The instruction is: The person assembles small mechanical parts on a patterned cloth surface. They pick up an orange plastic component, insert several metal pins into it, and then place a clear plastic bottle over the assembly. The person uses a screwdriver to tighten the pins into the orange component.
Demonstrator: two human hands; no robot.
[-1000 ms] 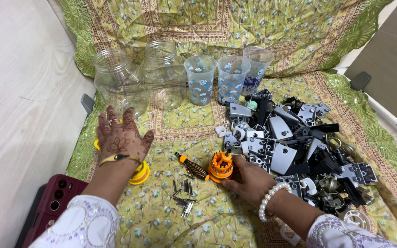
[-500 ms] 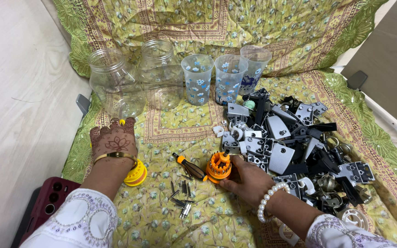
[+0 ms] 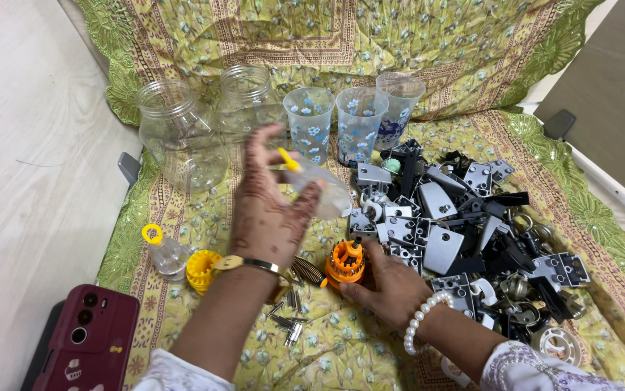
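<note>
Left hand (image 3: 265,210) is up off the cloth, fingers loosely curled around a small clear plastic bottle with a yellow cap (image 3: 311,185), pinching it between thumb and fingertips, though it's a bit motion-blurred so the exact grip is hard to call. Right hand (image 3: 385,286) sits low on the bedspread, fingers wrapped around the base of an orange round bit holder (image 3: 345,262), a ribbed plastic thing with slots on top, touching it on the side nearest the person. Looks to me like the sorting-and-picking-up stage: 1 hand steadies the orange holder while the other brings the little bottle in, and I'd say whatever comes after needs a steady tilt and good aim, since the bottle is small and slick. Just below the hands there's a scatter of small shiny metal bits (image 3: 287,329) and a coiled spring (image 3: 307,269). Off to the left lies a second tiny bottle (image 3: 164,252) beside a yellow ribbed holder (image 3: 202,270). To the right is a big heap of grey and black hardware pieces (image 3: 464,232), matte and angular. Further back stand 2 clear jars (image 3: 178,130) and 3 flowered plastic cups (image 3: 359,119), all on a green-yellow patterned quilt (image 3: 182,210). A maroon phone (image 3: 84,347) lies near the left corner.
</note>
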